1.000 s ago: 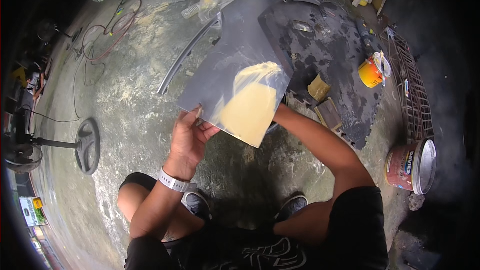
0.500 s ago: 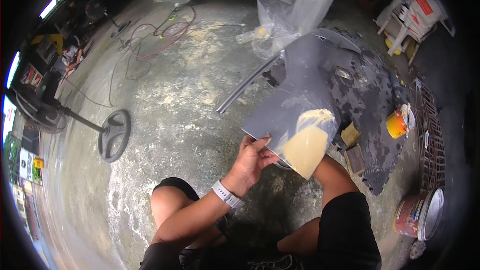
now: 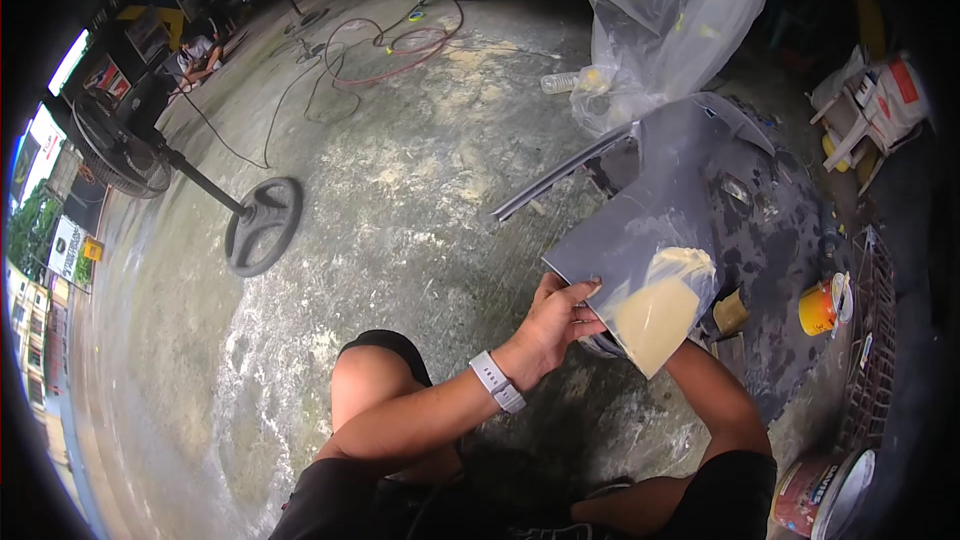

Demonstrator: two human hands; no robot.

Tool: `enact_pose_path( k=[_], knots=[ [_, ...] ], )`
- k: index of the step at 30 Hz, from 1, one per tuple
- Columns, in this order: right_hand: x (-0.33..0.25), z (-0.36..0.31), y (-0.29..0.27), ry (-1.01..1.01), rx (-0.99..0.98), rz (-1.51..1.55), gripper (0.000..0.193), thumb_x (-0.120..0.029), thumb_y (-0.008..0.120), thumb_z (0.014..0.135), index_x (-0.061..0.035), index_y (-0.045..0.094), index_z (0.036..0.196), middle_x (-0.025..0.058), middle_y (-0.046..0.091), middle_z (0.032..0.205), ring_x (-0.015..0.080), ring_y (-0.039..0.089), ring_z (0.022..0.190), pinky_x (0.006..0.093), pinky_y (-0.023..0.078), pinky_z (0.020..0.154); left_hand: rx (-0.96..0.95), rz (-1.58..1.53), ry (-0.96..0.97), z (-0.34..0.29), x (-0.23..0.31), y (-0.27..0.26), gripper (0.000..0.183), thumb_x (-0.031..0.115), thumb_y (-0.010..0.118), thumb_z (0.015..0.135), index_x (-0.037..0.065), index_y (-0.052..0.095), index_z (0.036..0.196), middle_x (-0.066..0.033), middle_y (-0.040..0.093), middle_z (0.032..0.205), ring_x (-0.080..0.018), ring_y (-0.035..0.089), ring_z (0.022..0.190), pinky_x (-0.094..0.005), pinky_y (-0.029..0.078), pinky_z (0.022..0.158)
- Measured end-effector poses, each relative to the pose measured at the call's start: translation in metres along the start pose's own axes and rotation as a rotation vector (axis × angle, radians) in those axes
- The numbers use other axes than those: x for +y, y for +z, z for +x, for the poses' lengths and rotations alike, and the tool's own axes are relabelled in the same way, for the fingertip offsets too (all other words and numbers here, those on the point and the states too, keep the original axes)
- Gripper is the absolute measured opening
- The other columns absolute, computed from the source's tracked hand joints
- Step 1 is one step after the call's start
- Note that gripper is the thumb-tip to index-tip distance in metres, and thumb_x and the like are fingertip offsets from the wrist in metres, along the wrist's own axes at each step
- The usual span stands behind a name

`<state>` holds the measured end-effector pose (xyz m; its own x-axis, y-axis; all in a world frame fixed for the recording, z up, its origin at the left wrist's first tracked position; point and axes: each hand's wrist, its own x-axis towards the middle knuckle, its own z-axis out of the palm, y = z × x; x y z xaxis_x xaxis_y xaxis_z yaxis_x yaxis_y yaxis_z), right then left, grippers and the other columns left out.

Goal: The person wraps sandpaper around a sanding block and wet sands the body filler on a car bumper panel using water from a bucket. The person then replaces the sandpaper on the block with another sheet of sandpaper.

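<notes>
A grey car body panel [image 3: 640, 202], like a fender, lies in front of me with its near corner lifted. Smooth beige body filler [image 3: 657, 318] covers that corner, rougher and smeared along its far side. My left hand [image 3: 556, 323], a pale watch on its wrist, is closed on the panel's near left edge, thumb on top and fingers below. From the right, my right forearm [image 3: 712, 395] reaches in under the filled corner; the panel hides that hand and its fingers. Just right of the panel sit a tan block [image 3: 731, 312] and a darker block [image 3: 731, 352].
A black mat [image 3: 785, 275] lies at right with a yellow-orange tin [image 3: 817, 311]; a bucket [image 3: 803, 500] stands nearer. Plastic sheeting [image 3: 680, 30] drapes a vehicle behind. A pedestal fan [image 3: 118, 145], a red hose [image 3: 405, 68] and a seated person [image 3: 196, 60] are leftward.
The view has swung left, so the whole scene sits farther right in the picture. My left hand keeps its hold on the panel edge, and my right forearm still reaches under the panel.
</notes>
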<state>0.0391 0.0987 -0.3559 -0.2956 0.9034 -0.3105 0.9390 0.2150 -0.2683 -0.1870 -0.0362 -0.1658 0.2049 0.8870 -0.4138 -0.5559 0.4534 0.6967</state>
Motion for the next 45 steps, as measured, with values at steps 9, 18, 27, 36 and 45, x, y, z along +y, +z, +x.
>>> enact_pose_path(
  k=[9,18,27,36,45],
  knots=[
    [-0.002,0.003,-0.002,0.000,0.014,0.041,0.046,-0.038,0.055,0.104,-0.0117,0.060,0.142,0.0098,0.067,0.138,0.0265,0.066,0.123,0.0401,0.055,0.103,0.023,0.001,0.024,-0.007,0.002,0.004,0.046,0.023,0.070,0.097,0.005,0.046,0.132,-0.0114,0.062,0.120,-0.0224,0.070,0.091,-0.0375,0.063,0.079],
    [-0.001,0.003,-0.008,0.036,0.057,0.268,0.047,-0.039,0.054,0.105,-0.0115,0.059,0.143,0.0091,0.066,0.139,0.0260,0.066,0.123,0.0402,0.054,0.104,0.022,0.006,0.043,-0.004,-0.005,-0.001,0.041,0.022,0.069,0.097,0.005,0.048,0.128,-0.0113,0.061,0.118,-0.0229,0.070,0.090,-0.0380,0.063,0.077],
    [0.043,-0.020,-0.017,0.158,0.050,1.458,0.047,-0.040,0.053,0.106,-0.0113,0.058,0.143,0.0084,0.066,0.140,0.0255,0.066,0.124,0.0402,0.054,0.104,0.068,0.021,0.031,-0.004,-0.005,0.006,0.046,0.023,0.068,0.097,0.006,0.045,0.133,-0.0130,0.061,0.117,-0.0255,0.070,0.089,-0.0401,0.062,0.079],
    [0.078,-0.037,-0.009,0.081,0.025,1.842,0.048,-0.041,0.052,0.107,-0.0111,0.057,0.144,0.0076,0.065,0.141,0.0250,0.065,0.125,0.0403,0.054,0.105,0.035,0.039,0.037,0.004,-0.016,0.000,0.050,0.025,0.070,0.095,0.002,0.043,0.130,-0.0164,0.061,0.113,-0.0273,0.070,0.090,-0.0408,0.063,0.078],
    [0.066,-0.076,-0.074,0.207,0.199,1.479,0.032,-0.024,0.065,0.101,-0.0067,0.069,0.127,0.0104,0.072,0.120,0.0189,0.070,0.100,0.0342,0.057,0.076,0.121,0.085,0.036,0.010,-0.032,-0.016,0.043,0.027,0.068,0.094,0.006,0.058,0.129,-0.0120,0.062,0.120,-0.0286,0.069,0.103,-0.0436,0.061,0.089]
  ],
)
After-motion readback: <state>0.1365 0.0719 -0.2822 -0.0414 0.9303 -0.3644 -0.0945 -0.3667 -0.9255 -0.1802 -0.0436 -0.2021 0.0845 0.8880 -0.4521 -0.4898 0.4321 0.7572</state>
